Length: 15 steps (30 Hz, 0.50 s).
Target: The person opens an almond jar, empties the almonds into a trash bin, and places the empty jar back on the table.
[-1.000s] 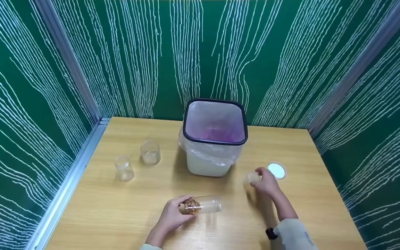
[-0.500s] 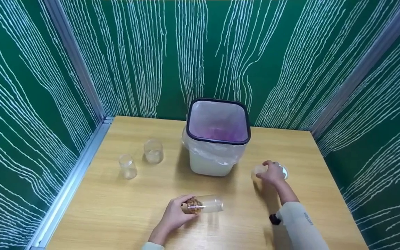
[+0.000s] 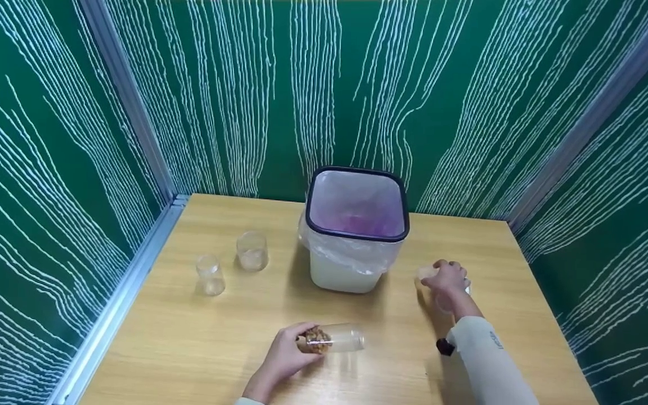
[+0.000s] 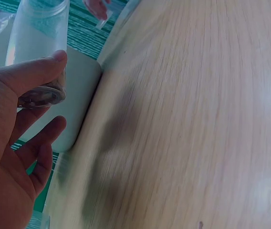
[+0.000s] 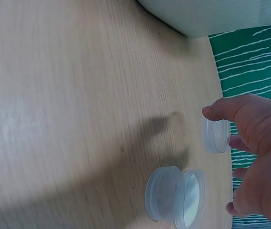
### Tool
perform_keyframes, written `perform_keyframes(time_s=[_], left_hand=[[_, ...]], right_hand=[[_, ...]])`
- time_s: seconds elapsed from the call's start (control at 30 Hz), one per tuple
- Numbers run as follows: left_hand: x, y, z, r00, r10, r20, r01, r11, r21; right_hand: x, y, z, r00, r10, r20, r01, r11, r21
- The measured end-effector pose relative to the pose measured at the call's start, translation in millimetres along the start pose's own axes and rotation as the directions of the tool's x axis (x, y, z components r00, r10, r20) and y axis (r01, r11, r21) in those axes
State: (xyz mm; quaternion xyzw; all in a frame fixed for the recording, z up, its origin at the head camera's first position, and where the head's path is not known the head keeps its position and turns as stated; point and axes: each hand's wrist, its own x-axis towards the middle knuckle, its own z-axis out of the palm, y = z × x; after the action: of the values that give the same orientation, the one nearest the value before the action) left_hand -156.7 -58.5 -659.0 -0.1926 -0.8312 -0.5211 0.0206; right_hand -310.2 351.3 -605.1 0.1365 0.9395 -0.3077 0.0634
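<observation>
My left hand grips a clear jar that lies tilted over, its mouth toward the right. Brown nut-like pieces gather at its bottom, beside my palm. To the right of the bin, my right hand pinches a small clear lid between thumb and fingers, above the table in the right wrist view. Beneath that wrist rest another clear lid, standing on its edge, and a lid with a white face, side by side and overlapping.
A bin with a dark rim and a plastic liner stands at the back centre. Two clear glass containers, a narrow one and a wider one, stand on the left of the wooden table. Green walls enclose the back and sides.
My right hand has moved right and away with its lid, over the white-faced lid. A clear lid now shows beneath the wrist. My left hand keeps the jar in nearly the same place.
</observation>
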Motion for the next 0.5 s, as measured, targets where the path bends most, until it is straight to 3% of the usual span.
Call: perform_keyframes(time_s=[0.5], left_hand=[[2.1, -0.7, 1.2, 1.0, 0.007, -0.011, -0.007, 1.0, 0.021]], right_hand=[[8.1, 6.6, -0.3, 0.998, 0.057, 0.032, -0.059, 0.996, 0.068]])
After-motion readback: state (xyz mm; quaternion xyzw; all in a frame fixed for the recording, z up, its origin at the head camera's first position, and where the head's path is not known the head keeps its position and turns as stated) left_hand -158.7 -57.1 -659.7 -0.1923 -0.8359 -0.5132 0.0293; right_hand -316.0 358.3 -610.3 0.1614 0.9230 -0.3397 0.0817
